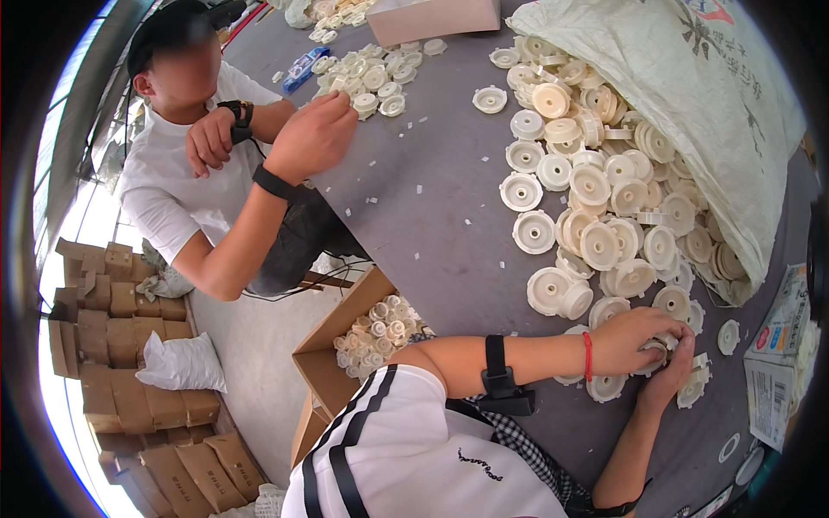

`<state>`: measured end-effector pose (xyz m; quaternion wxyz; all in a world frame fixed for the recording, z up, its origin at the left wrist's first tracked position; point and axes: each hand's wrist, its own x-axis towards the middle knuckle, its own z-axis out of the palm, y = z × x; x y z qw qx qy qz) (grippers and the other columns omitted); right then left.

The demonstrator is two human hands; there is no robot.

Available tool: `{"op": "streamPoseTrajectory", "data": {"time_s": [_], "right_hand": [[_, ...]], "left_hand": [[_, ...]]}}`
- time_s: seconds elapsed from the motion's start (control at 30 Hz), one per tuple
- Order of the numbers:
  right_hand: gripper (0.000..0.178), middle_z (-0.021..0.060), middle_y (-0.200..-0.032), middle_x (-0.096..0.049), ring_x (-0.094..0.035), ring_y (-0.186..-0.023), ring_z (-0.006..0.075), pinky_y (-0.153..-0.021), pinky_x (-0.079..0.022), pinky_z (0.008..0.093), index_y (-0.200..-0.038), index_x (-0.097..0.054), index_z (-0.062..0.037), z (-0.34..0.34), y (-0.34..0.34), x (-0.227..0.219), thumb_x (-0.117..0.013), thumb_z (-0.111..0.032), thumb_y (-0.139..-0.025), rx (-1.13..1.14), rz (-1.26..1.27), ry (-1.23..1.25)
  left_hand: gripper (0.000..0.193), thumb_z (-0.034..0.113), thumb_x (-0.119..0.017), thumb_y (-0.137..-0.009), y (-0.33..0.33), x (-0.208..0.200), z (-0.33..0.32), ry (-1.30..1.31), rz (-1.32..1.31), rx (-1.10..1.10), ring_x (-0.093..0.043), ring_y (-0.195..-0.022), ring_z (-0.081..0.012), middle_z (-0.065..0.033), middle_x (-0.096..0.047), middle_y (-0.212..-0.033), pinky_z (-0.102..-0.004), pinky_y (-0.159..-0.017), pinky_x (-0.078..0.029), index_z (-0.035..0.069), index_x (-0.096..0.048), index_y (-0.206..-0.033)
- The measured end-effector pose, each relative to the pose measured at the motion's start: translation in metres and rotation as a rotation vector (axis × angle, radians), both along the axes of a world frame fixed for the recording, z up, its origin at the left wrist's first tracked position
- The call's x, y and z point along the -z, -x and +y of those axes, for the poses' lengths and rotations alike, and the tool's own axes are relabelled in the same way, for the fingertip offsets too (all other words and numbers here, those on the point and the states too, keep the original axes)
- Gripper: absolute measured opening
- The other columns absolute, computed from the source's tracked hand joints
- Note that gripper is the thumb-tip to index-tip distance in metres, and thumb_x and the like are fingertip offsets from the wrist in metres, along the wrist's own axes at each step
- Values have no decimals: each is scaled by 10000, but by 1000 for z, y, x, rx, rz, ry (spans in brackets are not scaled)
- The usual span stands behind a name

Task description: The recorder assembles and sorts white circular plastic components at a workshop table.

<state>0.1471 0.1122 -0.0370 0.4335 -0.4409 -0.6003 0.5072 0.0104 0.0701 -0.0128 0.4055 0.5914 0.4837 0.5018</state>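
left hand (pixel 635 339) (red string (pixel 588 356) at wrist) and right hand (pixel 673 375) curl inward — pinching one pale wheel (pixel 660 345) between them

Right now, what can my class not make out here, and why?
Head view: the plastic part between left hand and right hand, mostly covered by fingers.
Head view: how far the cream plastic wheels reach into the white sack, hidden by its fabric.
Head view: the rest of the pale pink box, cut off by the upper edge.
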Motion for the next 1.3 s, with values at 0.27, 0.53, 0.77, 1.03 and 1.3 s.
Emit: {"op": "streamPoseTrajectory", "data": {"time_s": [0.27,0.53,0.77,1.03,1.3], "right_hand": [[412,93,-989,-540,-515,-912,170,-821,-401,297,-1048,-520,24,-1,-2,0,-287,-308,-974,-27,93,103],[421,94,-971,-534,-507,-892,172,-805,-399,294,-1043,-512,23,-3,4,-8,-274,-316,-965,-21,87,86],[350,111,-1006,-542,-517,-947,182,-856,-394,304,-1136,-480,27,-6,1,-11,-318,-232,-966,53,82,48],[267,78,-983,-587,-558,-905,137,-812,-449,271,-1167,-474,-18,-3,11,-6,-418,-187,-967,23,260,200],[283,102,-994,-577,-572,-883,138,-773,-461,259,-1184,-415,18,-7,-9,-21,-454,-134,-949,134,431,15]], "left_hand": [[346,79,-627,-726,-1,3,0,5,-44,-35,-517,-1004,-294,-121,-567,-1036,-380,-863,-412,34,-544,-1059],[294,77,-617,-734,-1,1,-3,27,-36,-60,-513,-999,-301,-127,-559,-1004,-379,-866,-408,27,-532,-1011],[269,54,-615,-735,-9,6,-1,-30,-60,-100,-524,-964,-292,-113,-567,-989,-374,-842,-415,39,-541,-993],[245,14,-592,-807,10,7,3,150,-173,-131,-568,-849,-95,-42,-593,-940,-243,-721,-474,29,-546,-1047],[209,65,-595,-871,3,11,14,223,-382,-134,-555,-800,-64,-18,-601,-920,-194,-697,-449,10,-529,-1061]]}}
